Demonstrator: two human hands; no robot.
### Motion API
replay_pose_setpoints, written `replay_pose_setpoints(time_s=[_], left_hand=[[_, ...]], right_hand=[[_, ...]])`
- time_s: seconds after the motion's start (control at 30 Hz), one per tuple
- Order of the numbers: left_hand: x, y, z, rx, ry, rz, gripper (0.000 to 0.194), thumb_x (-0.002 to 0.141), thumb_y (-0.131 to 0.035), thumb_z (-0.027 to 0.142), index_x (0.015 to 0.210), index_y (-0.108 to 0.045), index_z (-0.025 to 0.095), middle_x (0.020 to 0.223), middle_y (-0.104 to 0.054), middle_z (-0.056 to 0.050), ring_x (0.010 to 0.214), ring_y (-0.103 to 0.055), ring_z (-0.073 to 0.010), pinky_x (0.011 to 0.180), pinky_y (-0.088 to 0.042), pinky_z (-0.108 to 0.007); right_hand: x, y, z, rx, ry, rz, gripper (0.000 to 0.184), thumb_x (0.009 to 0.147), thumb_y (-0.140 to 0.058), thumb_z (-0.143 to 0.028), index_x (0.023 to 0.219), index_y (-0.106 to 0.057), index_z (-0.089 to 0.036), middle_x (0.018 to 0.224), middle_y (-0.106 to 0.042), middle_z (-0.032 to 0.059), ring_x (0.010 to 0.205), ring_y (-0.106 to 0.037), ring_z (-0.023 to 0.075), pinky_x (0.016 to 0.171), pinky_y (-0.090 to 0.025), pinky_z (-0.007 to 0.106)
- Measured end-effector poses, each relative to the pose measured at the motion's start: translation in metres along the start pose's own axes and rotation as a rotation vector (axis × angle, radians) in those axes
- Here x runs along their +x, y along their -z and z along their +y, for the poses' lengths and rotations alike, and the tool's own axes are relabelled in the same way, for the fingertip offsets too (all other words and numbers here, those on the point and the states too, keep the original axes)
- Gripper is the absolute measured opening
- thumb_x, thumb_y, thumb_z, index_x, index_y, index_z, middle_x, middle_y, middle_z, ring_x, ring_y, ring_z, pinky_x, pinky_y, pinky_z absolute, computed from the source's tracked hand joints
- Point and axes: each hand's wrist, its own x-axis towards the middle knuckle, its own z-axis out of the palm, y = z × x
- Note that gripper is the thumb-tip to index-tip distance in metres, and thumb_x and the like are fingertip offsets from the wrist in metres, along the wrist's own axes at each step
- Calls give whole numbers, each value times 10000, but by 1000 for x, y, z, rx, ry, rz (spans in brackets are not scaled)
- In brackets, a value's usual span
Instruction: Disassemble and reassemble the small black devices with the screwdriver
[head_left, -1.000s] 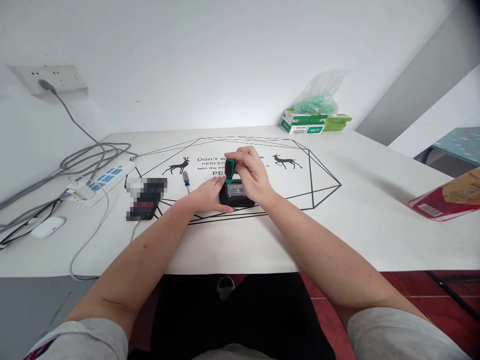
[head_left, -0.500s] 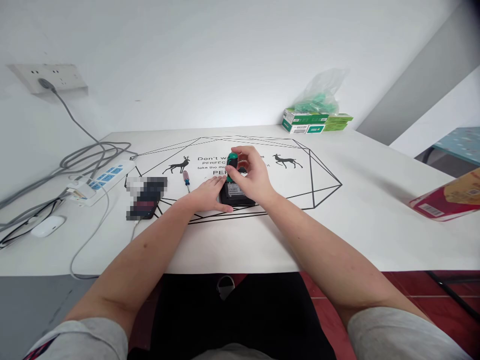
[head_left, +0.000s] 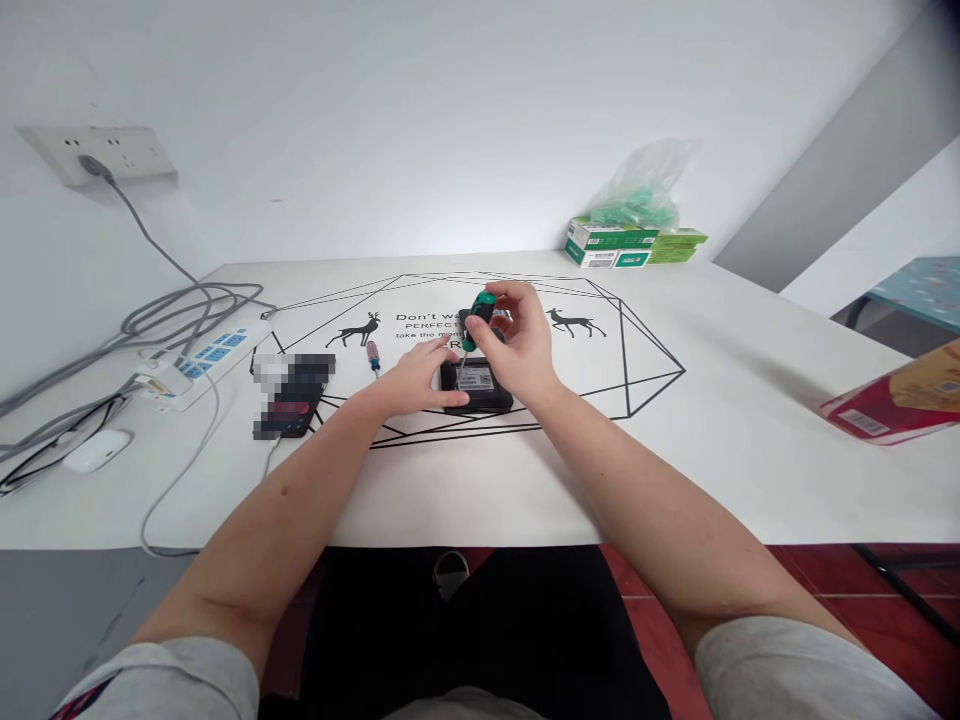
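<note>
head cam | faces forward-down | close above table [head_left: 720, 440] | hands [head_left: 523, 345] central

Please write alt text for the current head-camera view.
A person's right hand holds a tilted green-and-black screwdriver over a labelled black device on a white table, the left hand at the device's left edge. A smaller screwdriver and a smartphone lie farther left.

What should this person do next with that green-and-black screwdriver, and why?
I'd probably bring the green-and-black screwdriver more upright over the black device. Its handle, held in the right hand, leans to the right while the shaft points down toward the device's left part, beside the left hand. I can't tell whether the tip touches anything.
</note>
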Motion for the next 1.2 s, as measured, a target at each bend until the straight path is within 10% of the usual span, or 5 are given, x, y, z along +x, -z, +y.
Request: replay_pose_setpoints(time_s=[0.13, 0.37, 0.77, 1.2], left_hand=[[1, 1, 3, -11, -99, 139, 247, 961, -701, 490, 989, -729, 246, 1595, -640, -132, 1546, -520, -345, 1300, -399, -535], [10, 3, -8, 161, -9, 205, 173, 1015, -650, 274, 893, -769, 241, 1361, -779, -78, 1338, -668, -313, 1194, -485, -518], [11, 7, -34, 436, 351, 194, 377, 1082, -537, 234, 1381, -766, 227, 1443, -701, -157, 1383, -601, -373, 1170, -446, -563], [1, -19, 8, 48, 26, -115, 1107, 858, -740, 824, 1742, -414, 243, 1858, -254, -137, 1712, -213, -426, 1389, -246, -542]], right_hand=[[0, 0, 6, -3, 5, 79, 380, 960, -751, -409, 1295, -587, -336, 1289, -643, 61, 1123, -656, 234, 805, -630, 379], [8, 10, 14, -92, 49, 99, 361, 1007, -710, -446, 1318, -557, -346, 1294, -632, 63, 1134, -667, 235, 818, -650, 384], [13, 16, 20, -237, 77, 104, 330, 946, -687, -282, 1253, -570, -310, 1209, -663, 52, 1035, -684, 227, 758, -655, 383], [18, 23, 30, -400, 90, 124, 336, 896, -648, -205, 1215, -575, -283, 1179, -676, 60, 973, -677, 213, 691, -610, 361]])
